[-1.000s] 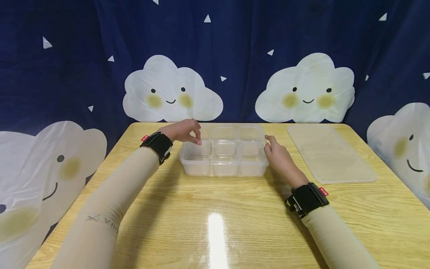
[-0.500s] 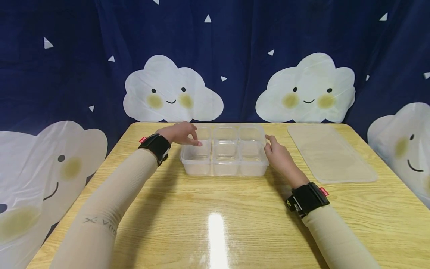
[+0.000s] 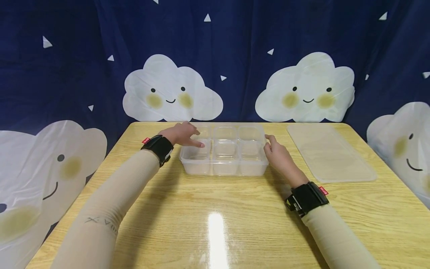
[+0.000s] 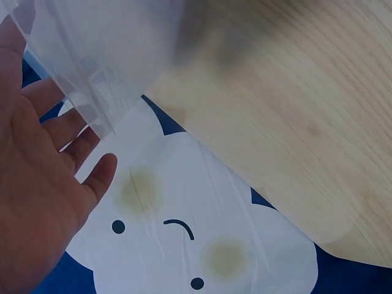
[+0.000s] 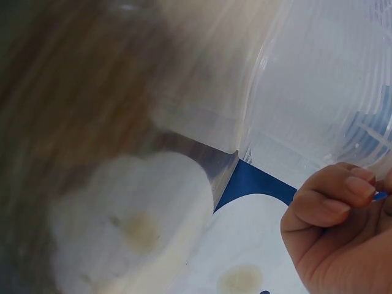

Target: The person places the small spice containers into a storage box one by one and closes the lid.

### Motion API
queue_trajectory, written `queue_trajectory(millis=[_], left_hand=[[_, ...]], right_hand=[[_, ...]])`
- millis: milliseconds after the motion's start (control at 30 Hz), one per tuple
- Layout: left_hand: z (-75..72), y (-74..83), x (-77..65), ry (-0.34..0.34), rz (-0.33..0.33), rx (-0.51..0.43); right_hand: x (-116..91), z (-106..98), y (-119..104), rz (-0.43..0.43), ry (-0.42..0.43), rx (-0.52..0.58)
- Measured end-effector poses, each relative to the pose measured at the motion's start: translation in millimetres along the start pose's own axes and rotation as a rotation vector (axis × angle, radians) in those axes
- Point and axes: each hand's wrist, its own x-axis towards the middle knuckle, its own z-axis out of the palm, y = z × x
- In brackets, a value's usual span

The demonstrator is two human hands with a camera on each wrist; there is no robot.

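Note:
A clear plastic container point(image 3: 226, 168) with several square compartments stands on the wooden table. At its left side, my left hand point(image 3: 181, 133) reaches over the rim, thumb extended above the near-left compartment. The left wrist view has the fingers point(image 4: 67, 131) of that hand stretched out, partly behind a clear plastic wall point(image 4: 113, 55). My right hand point(image 3: 280, 157) holds the container's right side, index fingertip by the rim. In the right wrist view its fingers point(image 5: 334, 202) are curled beside the clear wall point(image 5: 306, 79); the thumb's contact is hidden.
A flat translucent lid point(image 3: 332, 153) lies to the right of the container, toward the back. Behind the wooden table point(image 3: 174, 220) hangs a dark blue curtain point(image 3: 235, 33) with white clouds.
My left hand has lowered slightly and its thumb has spread away from the fingers. The right hand, the container and the lid stay where they were.

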Motion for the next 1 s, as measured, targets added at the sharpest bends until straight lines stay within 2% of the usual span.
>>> queue_trajectory(millis=[300, 533, 800, 1000], left_hand=[[2.5, -0.7, -0.1, 0.109, 0.077, -0.016], [5.7, 2.3, -7.7, 0.038, 0.038, 0.021], [8.3, 6.1, -16.3, 0.002, 0.052, 0.013], [9.6, 5.4, -18.7, 0.004, 0.099, -0.001]], right_hand=[[1, -1, -1, -0.006, 0.014, -0.017], [2, -1, -2, 0.000, 0.012, -0.014], [1, 0, -2, 0.006, 0.006, -0.016], [1, 0, -1, 0.011, 0.003, -0.020]])
